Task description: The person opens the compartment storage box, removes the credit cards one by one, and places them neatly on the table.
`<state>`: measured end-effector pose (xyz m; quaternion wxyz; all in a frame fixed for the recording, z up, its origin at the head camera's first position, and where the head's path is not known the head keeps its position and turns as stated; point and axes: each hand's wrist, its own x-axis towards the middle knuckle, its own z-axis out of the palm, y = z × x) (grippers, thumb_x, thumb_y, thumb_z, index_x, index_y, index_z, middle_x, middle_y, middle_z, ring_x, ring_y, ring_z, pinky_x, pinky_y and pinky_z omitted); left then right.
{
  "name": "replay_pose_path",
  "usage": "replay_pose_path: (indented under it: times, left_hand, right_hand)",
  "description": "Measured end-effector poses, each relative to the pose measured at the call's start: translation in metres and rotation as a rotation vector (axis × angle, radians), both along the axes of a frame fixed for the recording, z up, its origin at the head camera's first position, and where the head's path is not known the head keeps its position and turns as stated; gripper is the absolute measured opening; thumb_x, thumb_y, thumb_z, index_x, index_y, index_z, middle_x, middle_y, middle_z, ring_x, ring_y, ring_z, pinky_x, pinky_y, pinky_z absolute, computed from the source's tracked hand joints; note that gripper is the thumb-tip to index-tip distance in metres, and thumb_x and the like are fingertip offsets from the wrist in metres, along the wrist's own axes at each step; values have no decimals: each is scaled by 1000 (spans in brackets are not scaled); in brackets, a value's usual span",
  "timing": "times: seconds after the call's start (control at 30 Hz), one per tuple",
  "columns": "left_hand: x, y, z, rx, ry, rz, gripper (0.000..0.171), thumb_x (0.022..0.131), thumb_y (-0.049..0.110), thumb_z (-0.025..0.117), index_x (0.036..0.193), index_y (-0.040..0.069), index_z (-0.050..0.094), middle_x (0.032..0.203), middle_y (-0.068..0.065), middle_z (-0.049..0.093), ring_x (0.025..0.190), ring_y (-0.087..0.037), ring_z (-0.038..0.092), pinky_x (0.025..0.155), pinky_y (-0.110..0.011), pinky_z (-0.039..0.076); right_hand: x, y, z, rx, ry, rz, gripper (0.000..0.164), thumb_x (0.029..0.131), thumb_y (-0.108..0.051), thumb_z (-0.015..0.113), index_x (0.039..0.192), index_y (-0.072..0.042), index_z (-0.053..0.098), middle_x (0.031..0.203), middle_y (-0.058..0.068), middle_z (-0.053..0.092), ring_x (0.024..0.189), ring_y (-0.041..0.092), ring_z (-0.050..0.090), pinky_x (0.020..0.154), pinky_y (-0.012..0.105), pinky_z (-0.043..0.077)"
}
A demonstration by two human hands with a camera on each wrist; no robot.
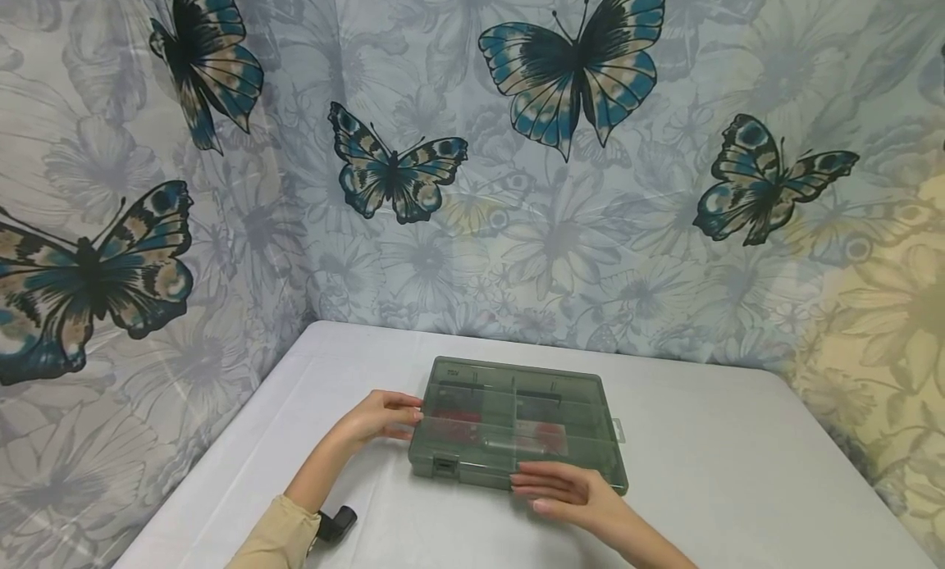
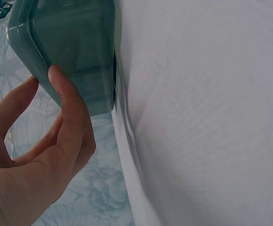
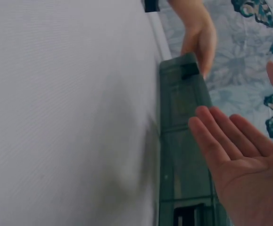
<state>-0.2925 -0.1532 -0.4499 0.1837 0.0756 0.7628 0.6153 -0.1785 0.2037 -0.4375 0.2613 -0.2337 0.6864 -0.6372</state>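
Note:
A green translucent plastic organizer box (image 1: 472, 389) with a divided lid lies closed on the table. Red and whitish items show dimly through the lid. At the box's left side is my left hand (image 1: 378, 417), its fingertips touching the side wall near the lid edge; the left wrist view shows the thumb and fingers (image 2: 72, 101) at that edge. My right hand (image 1: 572, 497) is at the front edge, right of the middle, with fingers extended. In the right wrist view its fingertips (image 3: 201, 110) are by the box; contact there is hard to tell.
The box stands on a white-covered table (image 1: 369, 348). A butterfly-patterned cloth (image 1: 443, 266) hangs behind and along the sides. A black device (image 1: 338, 524) is at my left wrist, beside the beige sleeve (image 1: 276, 536). Latches (image 1: 445, 466) sit on the box's front.

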Motion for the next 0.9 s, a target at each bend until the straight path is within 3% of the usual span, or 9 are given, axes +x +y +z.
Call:
replay_pose_path:
  times: [0.33, 0.57, 0.9]
  left_hand:
    - [1, 0, 1, -3, 4, -2, 49, 93, 14, 66, 132, -12, 51, 131, -29, 57, 109, -26, 66, 85, -39, 64]
    - [1, 0, 2, -3, 6, -6, 50, 92, 16, 67, 132, -11, 52, 132, -29, 57, 109, -26, 65, 86, -39, 63]
    - [1, 1, 0, -11, 9, 4, 50, 92, 16, 67, 131, -11, 52, 130, -28, 58, 108, -27, 66, 85, -39, 64]
  right_hand:
    - [-8, -21, 2, -23, 26, 19, 52, 100, -10, 54, 148, 0, 36, 145, 21, 49, 129, 16, 56, 102, 20, 53]
    - [-13, -33, 9, -28, 48, 39, 52, 100, -12, 54, 148, -1, 37, 145, 23, 50, 132, 29, 53, 101, 20, 54]
    - [-17, -46, 3, -61, 11, 104, 53, 100, -11, 54, 149, 1, 35, 147, 24, 46, 133, 38, 50, 102, 23, 54]
